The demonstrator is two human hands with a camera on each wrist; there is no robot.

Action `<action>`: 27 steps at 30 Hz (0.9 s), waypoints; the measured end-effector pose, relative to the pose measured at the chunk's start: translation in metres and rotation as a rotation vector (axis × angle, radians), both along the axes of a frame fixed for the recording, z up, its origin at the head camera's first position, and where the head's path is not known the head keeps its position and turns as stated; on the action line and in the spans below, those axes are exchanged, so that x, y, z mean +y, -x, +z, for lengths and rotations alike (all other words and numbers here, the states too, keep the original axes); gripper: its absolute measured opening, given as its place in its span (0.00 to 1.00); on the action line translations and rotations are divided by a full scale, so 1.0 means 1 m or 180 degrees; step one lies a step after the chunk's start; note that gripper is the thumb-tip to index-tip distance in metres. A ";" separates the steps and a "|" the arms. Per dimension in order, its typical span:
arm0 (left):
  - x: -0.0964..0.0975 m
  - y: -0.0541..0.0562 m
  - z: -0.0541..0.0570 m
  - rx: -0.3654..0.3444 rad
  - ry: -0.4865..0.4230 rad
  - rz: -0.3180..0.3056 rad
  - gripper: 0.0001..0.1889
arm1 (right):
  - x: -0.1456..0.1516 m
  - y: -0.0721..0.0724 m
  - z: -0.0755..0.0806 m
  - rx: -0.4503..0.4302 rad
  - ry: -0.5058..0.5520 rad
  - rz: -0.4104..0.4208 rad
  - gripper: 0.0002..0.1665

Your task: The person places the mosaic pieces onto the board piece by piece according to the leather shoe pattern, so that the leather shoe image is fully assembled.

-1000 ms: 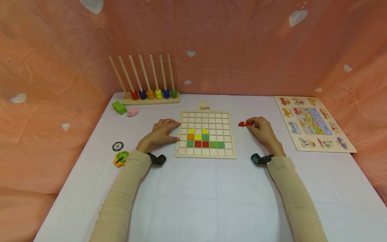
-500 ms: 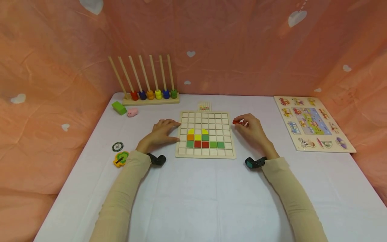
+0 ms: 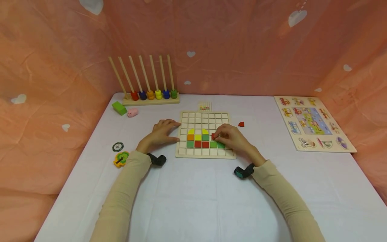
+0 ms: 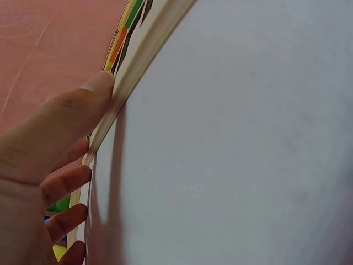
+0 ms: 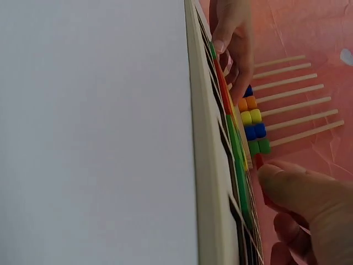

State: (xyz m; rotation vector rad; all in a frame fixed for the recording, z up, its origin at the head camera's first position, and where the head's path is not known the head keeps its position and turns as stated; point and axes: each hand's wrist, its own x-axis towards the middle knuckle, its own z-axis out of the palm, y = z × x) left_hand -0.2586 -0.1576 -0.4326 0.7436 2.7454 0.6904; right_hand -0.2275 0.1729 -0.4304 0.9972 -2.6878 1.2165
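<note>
A wooden grid board (image 3: 205,120) lies mid-table, with yellow, orange, green and red tiles set in its lower cells. My left hand (image 3: 162,132) rests at its left edge, relaxed fingers and thumb touching the rim; the left wrist view shows the thumb (image 4: 83,105) against the edge. Over the right part of the grid, my right hand (image 3: 234,137) pinches a red tile (image 3: 213,136) between thumb and fingers. Most of that tile is hidden, in the right wrist view too. Another red tile (image 3: 241,124), a quarter-circle, lies on the cloth right of the board.
A small pattern card (image 3: 205,106) lies behind the board. At the back left stands a peg abacus (image 3: 151,101); a green block (image 3: 119,108), pink piece (image 3: 132,112), round chip (image 3: 118,146) and tree piece (image 3: 121,158) lie leftward. A picture puzzle (image 3: 314,124) lies far right.
My right hand has picked up one of the two red tiles and carried it left from beside the board to over the grid. The left hand has stayed at the board's edge.
</note>
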 end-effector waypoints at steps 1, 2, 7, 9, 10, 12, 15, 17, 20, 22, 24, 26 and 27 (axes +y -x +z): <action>0.000 0.000 0.000 0.0000 -0.0003 0.0003 0.37 | -0.001 0.000 -0.001 0.0027 -0.0013 0.0018 0.04; 0.000 0.000 0.001 0.0001 -0.0009 0.0005 0.37 | -0.002 0.001 -0.002 0.0047 -0.0028 0.0027 0.04; 0.000 -0.001 0.001 -0.0003 -0.0018 0.0007 0.37 | -0.004 0.000 -0.005 0.0095 -0.0131 -0.0005 0.05; -0.001 0.000 0.001 -0.0010 -0.0026 0.0008 0.37 | -0.004 0.000 -0.005 0.0124 -0.0166 -0.0029 0.05; -0.001 -0.001 0.001 -0.0012 -0.0032 0.0005 0.37 | -0.004 0.001 -0.006 0.0126 -0.0182 -0.0047 0.05; -0.001 -0.001 0.001 -0.0018 -0.0040 0.0005 0.37 | -0.003 0.001 -0.006 0.0111 -0.0204 -0.0076 0.05; -0.001 0.000 0.001 -0.0033 -0.0025 0.0022 0.37 | -0.004 0.001 -0.006 0.0104 -0.0193 -0.0087 0.05; -0.001 0.000 0.001 -0.0037 -0.0003 0.0027 0.37 | -0.005 0.001 -0.006 0.0126 -0.0190 -0.0073 0.06; -0.001 0.000 0.000 -0.0040 0.0006 0.0028 0.37 | -0.006 0.001 -0.006 0.0167 -0.0186 -0.0042 0.05; -0.001 0.000 0.000 -0.0041 -0.0008 0.0025 0.37 | -0.006 0.001 -0.005 0.0158 -0.0198 -0.0044 0.05; -0.001 0.000 0.000 -0.0035 -0.0022 0.0018 0.37 | -0.005 0.001 -0.003 0.0114 -0.0200 -0.0100 0.05; 0.000 0.000 0.000 -0.0020 -0.0031 0.0009 0.37 | -0.001 0.002 -0.001 0.0096 -0.0159 -0.0176 0.05; 0.000 0.000 0.001 -0.0005 -0.0032 0.0002 0.37 | 0.001 0.003 0.001 0.0102 -0.0132 -0.0230 0.06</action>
